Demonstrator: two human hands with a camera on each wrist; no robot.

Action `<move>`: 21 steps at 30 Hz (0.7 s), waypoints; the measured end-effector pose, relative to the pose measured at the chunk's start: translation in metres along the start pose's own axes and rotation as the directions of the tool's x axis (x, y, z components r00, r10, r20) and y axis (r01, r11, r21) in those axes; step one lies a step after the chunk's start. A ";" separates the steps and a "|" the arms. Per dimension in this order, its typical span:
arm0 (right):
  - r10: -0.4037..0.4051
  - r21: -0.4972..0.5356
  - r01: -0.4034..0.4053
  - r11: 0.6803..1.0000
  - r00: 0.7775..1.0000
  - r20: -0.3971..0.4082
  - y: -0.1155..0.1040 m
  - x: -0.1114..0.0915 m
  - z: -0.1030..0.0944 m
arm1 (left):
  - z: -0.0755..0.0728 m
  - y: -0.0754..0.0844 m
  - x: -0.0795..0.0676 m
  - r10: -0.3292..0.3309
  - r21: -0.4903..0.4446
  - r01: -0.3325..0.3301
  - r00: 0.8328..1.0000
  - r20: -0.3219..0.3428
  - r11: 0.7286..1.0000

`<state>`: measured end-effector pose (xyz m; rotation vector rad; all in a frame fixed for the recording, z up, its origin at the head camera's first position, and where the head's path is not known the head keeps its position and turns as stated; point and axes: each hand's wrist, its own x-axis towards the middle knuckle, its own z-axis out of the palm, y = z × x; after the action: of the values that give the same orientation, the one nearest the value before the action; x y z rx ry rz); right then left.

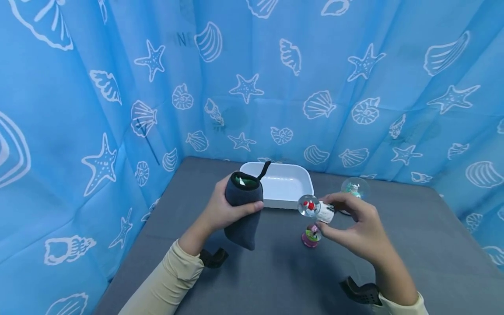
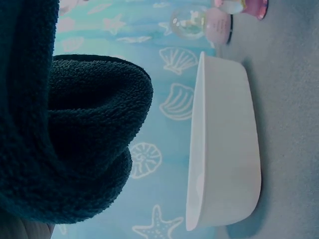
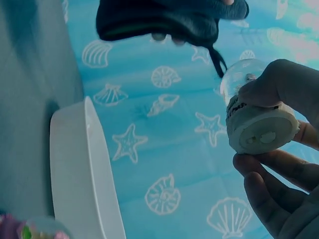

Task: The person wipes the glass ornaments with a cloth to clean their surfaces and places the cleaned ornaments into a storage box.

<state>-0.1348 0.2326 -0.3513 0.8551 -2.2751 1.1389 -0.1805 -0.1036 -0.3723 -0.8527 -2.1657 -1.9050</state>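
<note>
My left hand (image 1: 220, 213) grips a dark grey cloth pouch (image 1: 242, 232) with its mouth facing up, showing a dark green lining and a bit of white and green inside. A black loop sticks out from the pouch's rim. In the left wrist view the fuzzy dark fabric (image 2: 99, 144) fills the left side. Between thumb and fingers, my right hand (image 1: 360, 225) holds a small snow globe (image 1: 309, 206) by its white base, tilted with the glass toward the pouch. A red figure sits inside the glass. The right wrist view shows the underside of the base (image 3: 262, 133).
Behind the hands, a white rectangular tray (image 1: 281, 204) stands on the grey tabletop (image 1: 275, 284). A pink-based snow globe (image 1: 310, 239) stands below the held one; a larger globe (image 1: 356, 186) is behind my right hand. A blue shell-patterned curtain (image 1: 252, 118) encloses the back and left.
</note>
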 end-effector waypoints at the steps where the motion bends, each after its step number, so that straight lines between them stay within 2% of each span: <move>1: -0.003 0.008 0.003 1.000 1.000 0.005 -0.002 0.002 0.002 | 0.000 0.000 0.000 -0.004 0.000 0.004 1.000 0.003 1.000; 6: -0.018 0.030 0.018 0.999 1.000 0.018 -0.011 0.013 0.013 | 0.003 0.001 0.000 -0.007 -0.008 0.007 1.000 0.018 1.000; 11: -0.082 0.004 0.082 0.997 0.996 0.023 -0.020 0.025 0.027 | 0.005 0.001 -0.001 0.001 -0.004 -0.001 1.000 0.024 1.000; 21: -0.183 0.034 0.182 0.983 0.983 0.031 -0.037 0.044 0.047 | 0.005 0.002 -0.001 0.017 -0.011 -0.017 0.998 0.055 1.000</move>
<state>-0.1460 0.1628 -0.3293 1.0791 -2.1586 1.0871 -0.1772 -0.0993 -0.3725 -0.9336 -2.1744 -1.9083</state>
